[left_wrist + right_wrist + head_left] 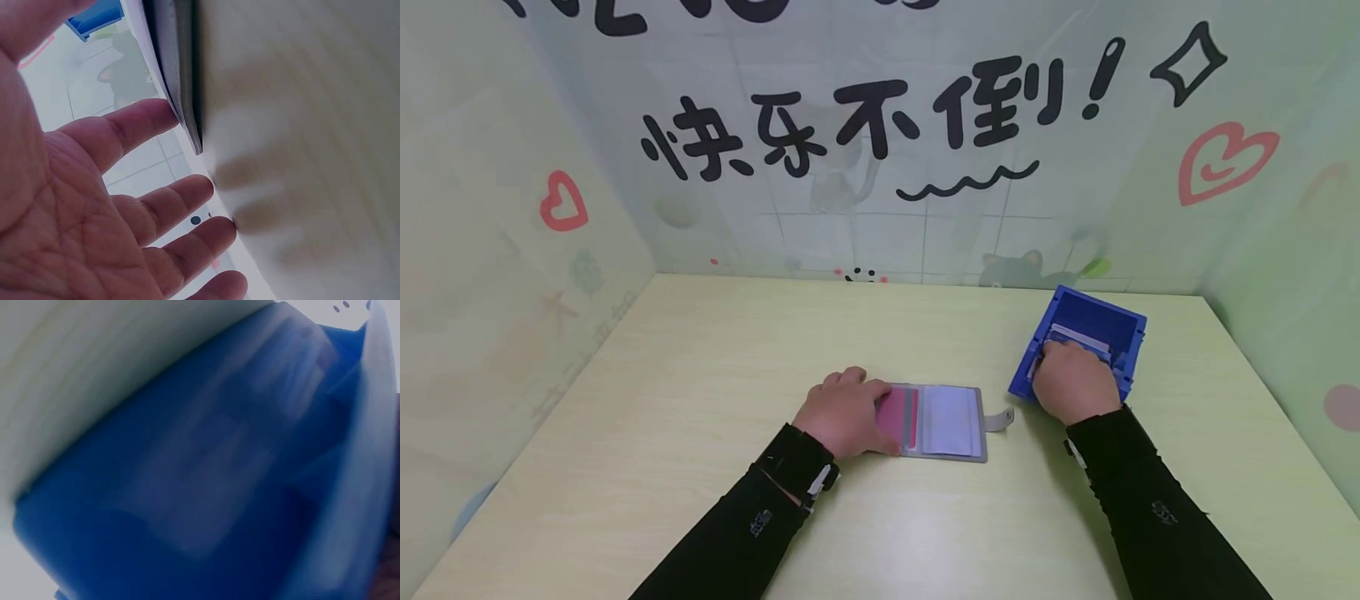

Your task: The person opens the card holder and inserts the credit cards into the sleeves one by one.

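Note:
An open card holder (951,421), grey at its border, lies on the table with a pink left side and clear sleeves on the right. My left hand (847,412) rests at its left end, thumb by the near edge and index finger by the far edge. In the left wrist view the fingers (156,128) are nearly straight, the index tip against the holder's edge. My right hand (1075,383) reaches into a blue bin (1093,312), over flat pale cards (1078,337). Its fingertips are hidden; I cannot tell whether they grip a card.
A strap with a snap (999,420) sticks out from the holder's right edge. The pale wooden table (737,333) meets a printed backdrop (850,192) behind and at both sides. The bin's outer wall (156,487) fills most of the right wrist view.

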Available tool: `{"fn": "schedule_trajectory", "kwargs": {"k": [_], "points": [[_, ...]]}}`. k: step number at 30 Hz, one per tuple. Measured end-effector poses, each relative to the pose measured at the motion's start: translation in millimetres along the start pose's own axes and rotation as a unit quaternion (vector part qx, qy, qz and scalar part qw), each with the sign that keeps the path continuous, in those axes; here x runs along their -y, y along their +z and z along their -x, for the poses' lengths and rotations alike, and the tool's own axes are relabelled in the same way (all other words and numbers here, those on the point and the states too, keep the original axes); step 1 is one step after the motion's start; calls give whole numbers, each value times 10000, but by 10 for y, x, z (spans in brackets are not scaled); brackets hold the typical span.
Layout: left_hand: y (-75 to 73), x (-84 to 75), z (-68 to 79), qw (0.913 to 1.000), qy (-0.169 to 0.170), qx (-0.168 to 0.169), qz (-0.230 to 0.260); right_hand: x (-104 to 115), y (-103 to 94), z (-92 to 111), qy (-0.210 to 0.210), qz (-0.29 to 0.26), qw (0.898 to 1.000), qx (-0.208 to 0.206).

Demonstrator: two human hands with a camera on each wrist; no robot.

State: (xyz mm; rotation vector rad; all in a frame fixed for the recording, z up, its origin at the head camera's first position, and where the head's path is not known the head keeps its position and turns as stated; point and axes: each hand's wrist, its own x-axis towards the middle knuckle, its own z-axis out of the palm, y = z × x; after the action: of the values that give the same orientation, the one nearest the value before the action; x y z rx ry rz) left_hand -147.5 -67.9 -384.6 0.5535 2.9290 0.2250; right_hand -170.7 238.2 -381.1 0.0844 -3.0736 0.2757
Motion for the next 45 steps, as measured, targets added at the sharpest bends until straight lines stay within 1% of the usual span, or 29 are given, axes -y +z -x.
{"fn": "schedule_trajectory", "kwargs": {"k": [8,15,20,23,28,31,35,39,41,45], "points": [[-4,-1,5,10000,-18,0,50,-6,22,-1,-29,12,10000,-68],[-9,-4,11,10000,-27,-9,61,5,5,-3,20,32,10000,-49],[1,7,8,10000,-7,-15,29,6,-20,3,-146,45,9999,-65],[9,15,3,10000,14,-33,-7,8,-62,6,-214,34,9998,16],[24,17,-1,10000,15,-68,-17,16,-160,21,-231,-69,9993,285],[23,14,0,10000,8,-71,-18,19,-230,39,-184,-236,9985,448],[18,11,0,10000,-9,-72,-21,32,-365,81,-60,-504,9974,513],[15,9,1,10000,-3,-78,-7,53,-518,143,56,-719,9970,286],[12,7,3,10000,-2,-74,0,63,-585,182,83,-839,9964,51],[15,8,6,10000,-5,-84,-1,113,-679,266,12,-1039,9928,-593]]}}
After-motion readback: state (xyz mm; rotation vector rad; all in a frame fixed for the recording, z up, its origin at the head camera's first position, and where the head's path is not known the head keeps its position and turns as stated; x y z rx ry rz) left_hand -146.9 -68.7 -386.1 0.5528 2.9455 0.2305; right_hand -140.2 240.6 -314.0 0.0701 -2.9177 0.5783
